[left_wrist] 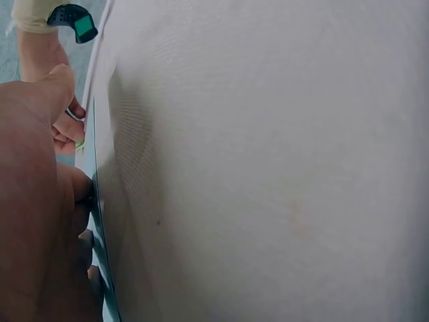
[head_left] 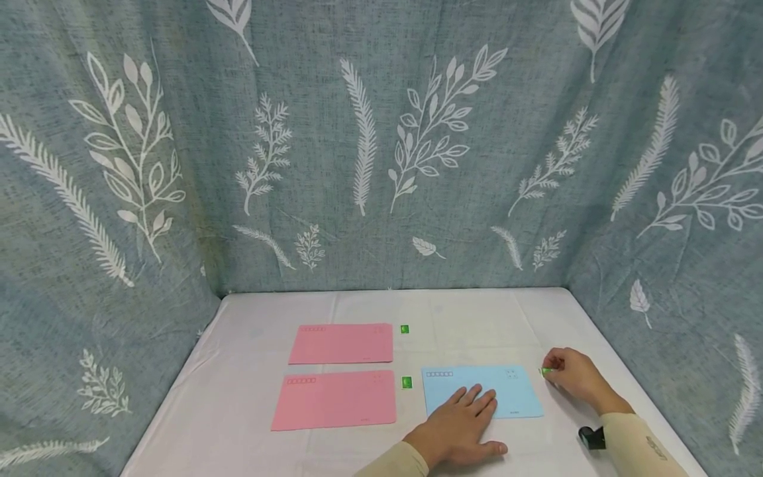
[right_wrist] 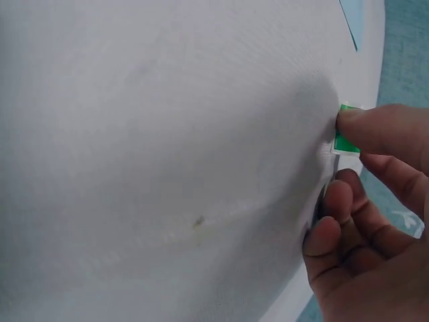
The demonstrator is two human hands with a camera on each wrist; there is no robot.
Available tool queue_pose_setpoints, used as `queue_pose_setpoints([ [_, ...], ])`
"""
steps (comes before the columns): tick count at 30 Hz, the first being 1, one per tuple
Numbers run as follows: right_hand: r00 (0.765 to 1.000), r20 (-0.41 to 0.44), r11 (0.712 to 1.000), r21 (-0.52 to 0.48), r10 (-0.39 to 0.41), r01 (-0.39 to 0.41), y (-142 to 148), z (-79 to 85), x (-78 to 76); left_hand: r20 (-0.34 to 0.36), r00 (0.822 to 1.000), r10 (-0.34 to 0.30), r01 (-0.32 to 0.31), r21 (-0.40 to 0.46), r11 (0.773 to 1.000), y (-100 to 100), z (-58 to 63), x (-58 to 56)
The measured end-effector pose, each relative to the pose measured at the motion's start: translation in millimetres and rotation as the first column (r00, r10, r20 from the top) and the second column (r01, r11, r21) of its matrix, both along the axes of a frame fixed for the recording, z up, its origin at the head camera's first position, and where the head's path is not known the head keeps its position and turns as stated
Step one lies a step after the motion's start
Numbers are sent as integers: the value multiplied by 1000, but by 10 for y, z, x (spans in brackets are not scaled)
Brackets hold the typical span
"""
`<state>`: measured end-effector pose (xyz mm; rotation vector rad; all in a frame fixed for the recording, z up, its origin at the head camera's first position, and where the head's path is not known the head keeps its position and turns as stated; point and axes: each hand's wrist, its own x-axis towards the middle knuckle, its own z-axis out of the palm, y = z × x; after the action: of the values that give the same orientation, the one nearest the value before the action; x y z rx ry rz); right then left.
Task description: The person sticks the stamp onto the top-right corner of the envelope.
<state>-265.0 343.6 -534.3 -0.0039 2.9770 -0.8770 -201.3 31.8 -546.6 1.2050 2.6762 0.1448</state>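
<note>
My left hand [head_left: 461, 427] lies spread on the lower part of a blue envelope [head_left: 477, 376], its fingers straight across the paper. Just past the envelope's right edge, my right hand [head_left: 575, 377] pinches a small green stamp [head_left: 546, 372]. Seen from the right wrist, the thumb lies over the face of the stamp [right_wrist: 346, 137], whose white border shows, and the other fingers curl below it. In the left wrist view the left hand [left_wrist: 33, 194] is at the left side, with the thin blue edge of the envelope [left_wrist: 100, 235] under its fingers.
Two pink envelopes [head_left: 342, 344] lie one behind the other on the left of the white-covered table [head_left: 477, 318]. Beside each lies a green stamp [head_left: 407, 382]. A black wrist camera [head_left: 591, 438] sits at the right sleeve. Patterned curtains [head_left: 334, 165] enclose the back and sides.
</note>
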Motion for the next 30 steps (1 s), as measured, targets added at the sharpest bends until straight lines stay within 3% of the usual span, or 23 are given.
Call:
queue_pose_setpoints([
  [18,1000,13,997,-70,20,-19,-5,32,-43,8,1000,-4,4,-3,1000,-4,55,-2],
  [30,1000,14,994,-106,13,-11,95,-16,-71,7,1000,-8,8,-11,1000,2,2,-26],
])
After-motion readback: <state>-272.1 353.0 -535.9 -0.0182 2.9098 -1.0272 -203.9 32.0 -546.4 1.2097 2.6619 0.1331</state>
